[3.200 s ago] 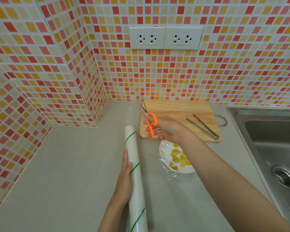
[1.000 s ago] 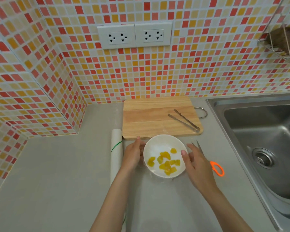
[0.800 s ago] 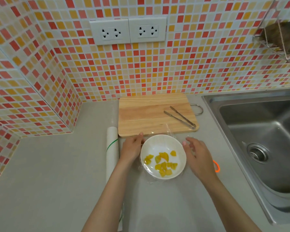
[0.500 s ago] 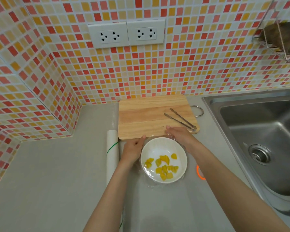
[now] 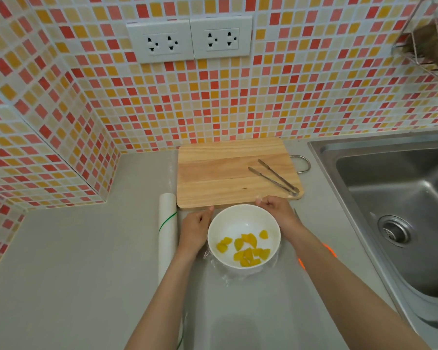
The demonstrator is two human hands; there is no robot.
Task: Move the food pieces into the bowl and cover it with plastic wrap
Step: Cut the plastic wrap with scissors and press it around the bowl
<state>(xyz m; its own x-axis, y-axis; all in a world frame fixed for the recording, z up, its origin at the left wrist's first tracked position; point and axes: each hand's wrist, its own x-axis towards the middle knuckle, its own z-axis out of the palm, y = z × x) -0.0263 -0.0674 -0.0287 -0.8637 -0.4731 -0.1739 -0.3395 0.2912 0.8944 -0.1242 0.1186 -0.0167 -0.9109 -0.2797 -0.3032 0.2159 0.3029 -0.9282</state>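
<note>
A white bowl (image 5: 243, 221) holding several yellow food pieces (image 5: 247, 248) stands on the grey counter just in front of the cutting board. Clear plastic wrap (image 5: 234, 274) shows crumpled around the bowl's near side. My left hand (image 5: 195, 229) presses against the bowl's left side, fingers curled at the far-left rim. My right hand (image 5: 276, 210) is at the far-right rim, fingers pinched as if on the wrap's edge; the film itself is hard to make out there. The wrap roll (image 5: 167, 231) lies to the left of my left arm.
A wooden cutting board (image 5: 220, 173) with metal tongs (image 5: 276, 178) lies behind the bowl. Orange-handled scissors (image 5: 330, 251) peek out beside my right forearm. A steel sink (image 5: 400, 208) fills the right side. Tiled walls close the back and left.
My right hand put the scissors down on the counter, went to the bowl, then moved from its right side up to the far rim. My left hand left the roll and stays at the bowl's left.
</note>
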